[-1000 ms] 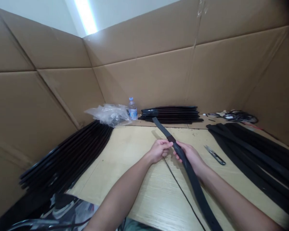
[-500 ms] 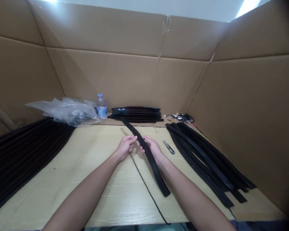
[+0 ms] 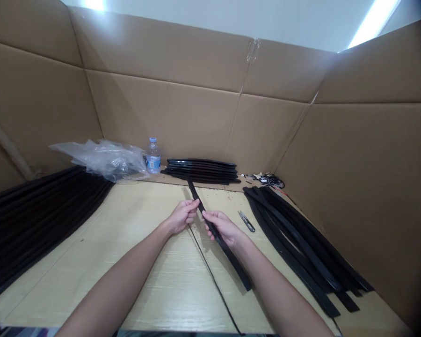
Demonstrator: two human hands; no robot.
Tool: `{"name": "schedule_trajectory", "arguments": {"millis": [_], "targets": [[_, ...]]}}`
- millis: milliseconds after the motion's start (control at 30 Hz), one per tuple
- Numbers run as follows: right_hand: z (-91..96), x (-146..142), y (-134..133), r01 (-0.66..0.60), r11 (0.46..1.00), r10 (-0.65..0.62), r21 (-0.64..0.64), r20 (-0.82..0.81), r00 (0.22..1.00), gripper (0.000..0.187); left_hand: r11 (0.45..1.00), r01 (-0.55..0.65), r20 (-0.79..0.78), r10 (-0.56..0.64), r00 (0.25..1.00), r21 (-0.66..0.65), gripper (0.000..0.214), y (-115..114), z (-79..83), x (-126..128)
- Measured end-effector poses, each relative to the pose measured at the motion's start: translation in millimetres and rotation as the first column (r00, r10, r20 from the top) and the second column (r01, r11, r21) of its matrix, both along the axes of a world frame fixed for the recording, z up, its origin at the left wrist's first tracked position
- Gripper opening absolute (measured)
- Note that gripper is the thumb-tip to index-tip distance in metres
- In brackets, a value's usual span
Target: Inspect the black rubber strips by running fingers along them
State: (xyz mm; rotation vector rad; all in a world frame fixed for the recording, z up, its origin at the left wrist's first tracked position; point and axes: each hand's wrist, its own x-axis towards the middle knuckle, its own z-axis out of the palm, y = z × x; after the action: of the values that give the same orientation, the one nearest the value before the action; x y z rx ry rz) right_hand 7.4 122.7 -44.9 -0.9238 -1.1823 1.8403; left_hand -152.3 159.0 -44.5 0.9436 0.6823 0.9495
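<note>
A long black strip (image 3: 228, 252) slants across the middle of the table, held up in both hands. My left hand (image 3: 184, 216) pinches it near its upper part, thumb on top. Lower down the strip, my right hand (image 3: 224, 227) is closed around it with the thumb along its edge. A thin black cord (image 3: 210, 272) runs from under my left hand to the table's front edge; whether the fingers hold it too I cannot tell. Small thread snips (image 3: 246, 221) lie just right of my right hand.
Several black strips (image 3: 294, 248) lie at the right, and many more (image 3: 38, 224) at the left. Against the cardboard wall (image 3: 168, 112) are a stack of black strips (image 3: 201, 171), a water bottle (image 3: 153, 159), clear plastic bags (image 3: 108, 159) and a tangle of cords (image 3: 272, 180).
The strip has turned in my hands and now shows a narrower side. My right hand has shifted its grip, with the thumb now over the strip. The camera view has tilted slightly.
</note>
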Motion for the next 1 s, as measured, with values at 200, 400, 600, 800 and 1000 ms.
{"name": "schedule_trajectory", "arguments": {"millis": [200,400,600,800,1000], "targets": [[10.3,7.6,-7.8,-0.194,0.981,0.193,0.013,0.051,0.980,0.040,0.995,-0.095,0.043,0.094,0.995,0.031,0.042,15.9,1.1,-24.7],[13.2,12.6,-3.7,-0.202,0.979,0.203,-0.019,0.097,0.974,0.043,0.993,-0.118,0.010,0.118,0.993,0.020,0.039,21.3,-1.8,-35.3],[8.1,14.4,3.0,-0.094,0.995,0.098,-0.039,0.106,0.990,0.032,0.978,-0.207,-0.023,0.207,0.978,0.025,0.040,25.6,-7.4,-33.1],[-2.5,10.1,9.2,-0.001,0.997,0.009,-0.071,0.113,0.994,0.022,0.948,-0.315,-0.054,0.318,0.947,0.046,0.040,30.0,-13.9,-34.5],[-3.3,6.5,5.7,0.004,0.998,0.000,-0.056,0.080,0.997,0.026,0.942,-0.330,-0.064,0.334,0.941,0.059,0.041,29.0,-13.9,-33.3]]}}
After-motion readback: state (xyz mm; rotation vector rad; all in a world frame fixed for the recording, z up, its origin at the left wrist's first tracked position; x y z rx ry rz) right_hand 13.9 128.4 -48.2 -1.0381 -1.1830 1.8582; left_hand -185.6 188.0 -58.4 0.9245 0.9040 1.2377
